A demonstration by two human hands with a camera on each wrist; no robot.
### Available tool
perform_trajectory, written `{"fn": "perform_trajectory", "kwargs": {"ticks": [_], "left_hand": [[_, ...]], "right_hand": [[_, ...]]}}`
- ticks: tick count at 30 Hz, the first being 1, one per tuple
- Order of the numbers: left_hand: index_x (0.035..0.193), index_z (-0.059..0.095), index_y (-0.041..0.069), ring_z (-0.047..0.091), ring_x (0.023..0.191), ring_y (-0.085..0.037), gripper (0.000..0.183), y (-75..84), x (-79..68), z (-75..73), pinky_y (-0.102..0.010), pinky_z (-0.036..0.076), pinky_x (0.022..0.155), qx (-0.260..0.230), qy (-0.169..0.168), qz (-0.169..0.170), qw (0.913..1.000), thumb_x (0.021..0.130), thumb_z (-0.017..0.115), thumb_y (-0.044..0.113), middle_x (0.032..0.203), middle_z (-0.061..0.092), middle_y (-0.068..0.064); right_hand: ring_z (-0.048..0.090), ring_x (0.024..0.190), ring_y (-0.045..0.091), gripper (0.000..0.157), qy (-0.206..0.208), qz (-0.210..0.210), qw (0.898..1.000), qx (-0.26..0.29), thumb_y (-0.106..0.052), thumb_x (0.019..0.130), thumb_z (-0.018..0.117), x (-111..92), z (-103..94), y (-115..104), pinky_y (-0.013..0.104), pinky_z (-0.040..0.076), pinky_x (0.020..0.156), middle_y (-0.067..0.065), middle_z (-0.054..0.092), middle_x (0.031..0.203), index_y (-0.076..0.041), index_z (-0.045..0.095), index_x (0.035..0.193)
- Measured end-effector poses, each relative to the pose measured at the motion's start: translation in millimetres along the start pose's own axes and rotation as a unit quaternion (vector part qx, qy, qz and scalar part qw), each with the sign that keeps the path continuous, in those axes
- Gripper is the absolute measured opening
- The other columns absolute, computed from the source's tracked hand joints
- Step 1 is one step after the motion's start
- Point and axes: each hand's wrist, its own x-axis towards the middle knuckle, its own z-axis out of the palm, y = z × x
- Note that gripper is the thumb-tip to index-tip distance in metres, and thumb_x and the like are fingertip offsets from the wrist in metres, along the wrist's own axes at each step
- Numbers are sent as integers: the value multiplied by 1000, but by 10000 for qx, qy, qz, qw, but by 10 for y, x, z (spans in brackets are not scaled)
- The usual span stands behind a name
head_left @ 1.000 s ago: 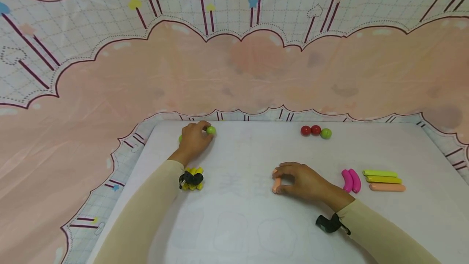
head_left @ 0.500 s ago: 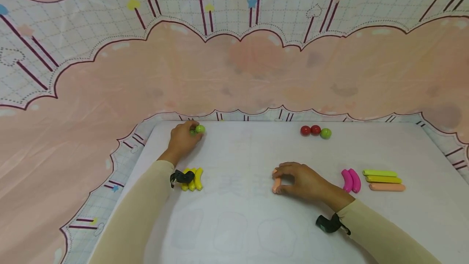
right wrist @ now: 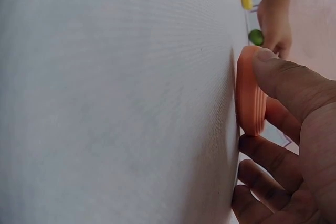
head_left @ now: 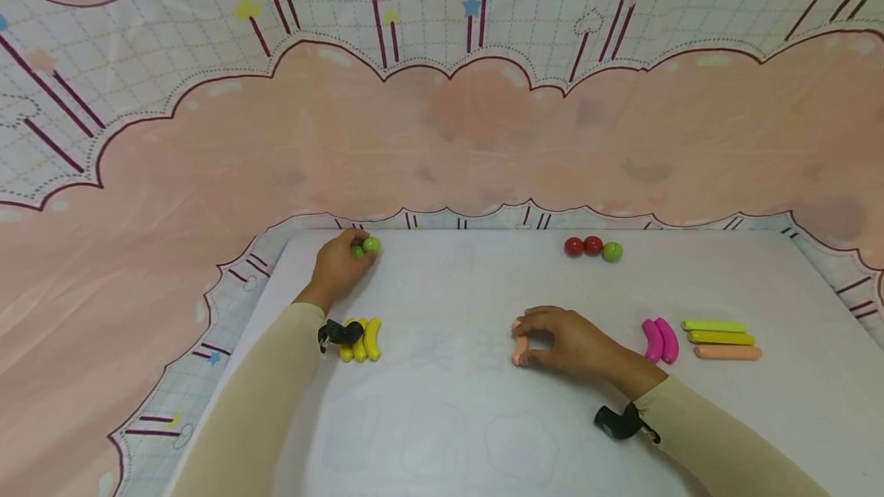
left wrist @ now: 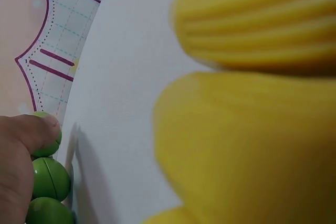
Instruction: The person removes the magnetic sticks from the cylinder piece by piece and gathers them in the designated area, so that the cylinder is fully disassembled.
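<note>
My left hand (head_left: 337,267) is at the far left of the white board, with thumb and fingers curled round green balls (head_left: 371,245). In the left wrist view the thumb presses one ball, and two more green balls (left wrist: 51,179) sit in a row against it. Several yellow banana-shaped pieces (head_left: 371,339) lie below that wrist, partly hidden by its black camera. Near the middle, my right hand (head_left: 569,340) pinches a short orange stick (right wrist: 251,90) between thumb and fingers. The stick stands lengthwise on the board, its side ridged.
Two red balls (head_left: 583,245) and a green ball (head_left: 611,251) form a row at the back right. Two magenta curved pieces (head_left: 660,340) lie right of my right hand. Beyond them are lime, yellow and peach sticks (head_left: 727,353). A patterned cloth (head_left: 442,144) surrounds the board (head_left: 442,282).
My left hand has moved left with a green ball, bringing it against the other green balls, and then barely shifted. The right hand has kept its place on the orange stick.
</note>
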Motion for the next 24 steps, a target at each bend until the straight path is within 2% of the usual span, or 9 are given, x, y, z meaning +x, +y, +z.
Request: {"fn": "perform_trajectory", "kwargs": {"ticks": [6, 14, 19, 24], "left_hand": [[127, 64, 5, 59, 116, -32, 40, -23, -5, 3, -49, 44, 105, 63, -154, -134, 9998, 95, 74, 27, 126, 66, -15], [130, 62, 5, 57, 117, -33, 43, -20, 0, -11, -50, 44, 106, 127, -346, -193, 9991, 95, 74, 27, 129, 64, -16], [139, 59, 5, 53, 128, -36, 52, 11, 24, -33, -52, 38, 111, 220, -281, -63, 9993, 94, 75, 27, 137, 61, -16], [140, 58, 4, 48, 132, -41, 55, 123, 23, -82, -56, 32, 114, 336, -42, 203, 9992, 94, 76, 29, 141, 58, -18]], "right_hand": [[53, 134, 28, 42, -7, -50, 10000, 28, -39, 80, 89, 4, 0, -9, 51, 43, 110, -2, 65, 133, -25, 76, 118], [54, 132, 30, 41, 32, -161, 9999, -20, -41, 81, 87, -2, 8, -3, 53, 43, 108, -1, 66, 132, -24, 76, 117], [53, 133, 30, 41, -11, -163, 9999, -8, -40, 82, 87, -4, -4, -6, 52, 43, 109, 0, 64, 134, -24, 75, 118], [51, 135, 33, 44, -92, -185, 9998, -14, -36, 83, 87, -17, -26, -9, 53, 42, 109, 3, 64, 135, -21, 74, 122]]}}
